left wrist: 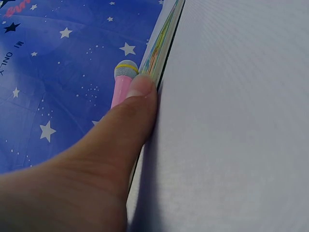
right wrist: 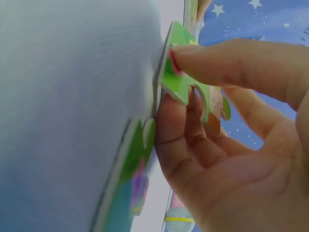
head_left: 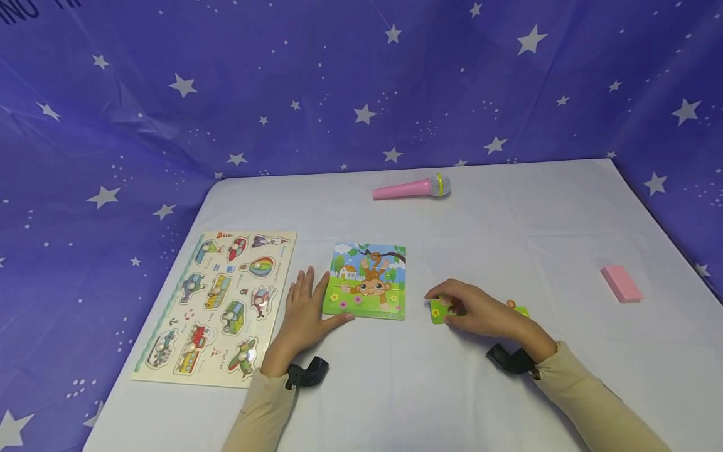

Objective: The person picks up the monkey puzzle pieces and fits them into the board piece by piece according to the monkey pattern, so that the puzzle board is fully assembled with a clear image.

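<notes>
A square monkey jigsaw puzzle lies on the white table near the middle. My left hand rests at its lower left corner, fingers spread out and thumb along the bottom edge. To the right of the puzzle, my right hand pinches a green puzzle piece between thumb and fingers, low over the table. In the right wrist view that green piece shows a rounded cutout and a tilt. Another puzzle piece lies behind the right wrist, partly hidden by it.
A vehicle peg puzzle board lies left of my left hand. Toward the back edge is a pink toy microphone, and a pink block sits at the right. A purple star-patterned cloth hangs behind the table.
</notes>
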Demonstrator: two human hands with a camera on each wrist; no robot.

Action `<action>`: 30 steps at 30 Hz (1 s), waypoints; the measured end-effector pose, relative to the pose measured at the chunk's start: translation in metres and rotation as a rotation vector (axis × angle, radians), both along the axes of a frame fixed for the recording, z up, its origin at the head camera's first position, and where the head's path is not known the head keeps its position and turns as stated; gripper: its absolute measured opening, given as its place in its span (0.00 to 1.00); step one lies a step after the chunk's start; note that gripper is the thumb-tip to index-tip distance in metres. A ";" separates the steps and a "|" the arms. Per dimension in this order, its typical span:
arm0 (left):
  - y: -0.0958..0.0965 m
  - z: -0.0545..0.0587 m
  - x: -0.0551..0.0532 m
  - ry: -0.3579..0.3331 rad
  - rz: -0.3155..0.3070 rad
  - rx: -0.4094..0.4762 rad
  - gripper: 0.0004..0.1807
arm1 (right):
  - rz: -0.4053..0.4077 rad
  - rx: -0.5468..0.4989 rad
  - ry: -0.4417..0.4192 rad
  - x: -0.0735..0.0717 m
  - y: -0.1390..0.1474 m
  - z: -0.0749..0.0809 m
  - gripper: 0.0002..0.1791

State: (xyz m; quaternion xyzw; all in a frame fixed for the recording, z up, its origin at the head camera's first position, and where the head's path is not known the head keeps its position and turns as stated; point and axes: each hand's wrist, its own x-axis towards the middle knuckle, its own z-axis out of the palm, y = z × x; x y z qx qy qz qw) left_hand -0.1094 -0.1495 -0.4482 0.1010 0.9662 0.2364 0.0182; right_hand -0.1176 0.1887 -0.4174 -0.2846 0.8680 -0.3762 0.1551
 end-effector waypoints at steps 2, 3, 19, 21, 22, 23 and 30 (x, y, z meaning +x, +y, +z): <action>0.000 0.000 0.000 -0.002 0.001 -0.001 0.52 | 0.008 -0.003 -0.012 0.000 0.000 0.000 0.25; 0.000 0.000 0.000 -0.004 0.002 -0.002 0.52 | 0.015 -0.009 -0.019 0.000 0.000 0.000 0.24; 0.000 -0.001 0.000 -0.009 0.007 -0.001 0.52 | 0.034 -0.005 -0.136 0.000 -0.001 0.002 0.24; 0.000 -0.001 0.000 -0.011 0.008 -0.001 0.52 | 0.039 -0.009 -0.134 -0.001 -0.002 0.002 0.24; 0.000 -0.001 0.000 -0.011 0.007 0.000 0.52 | 0.041 -0.013 -0.133 -0.001 -0.002 0.002 0.24; 0.000 -0.001 0.000 -0.012 0.008 0.000 0.52 | 0.043 -0.016 -0.132 -0.001 -0.003 0.002 0.25; 0.000 -0.002 0.000 -0.009 0.008 -0.008 0.52 | 0.050 -0.016 -0.096 -0.008 -0.020 0.006 0.24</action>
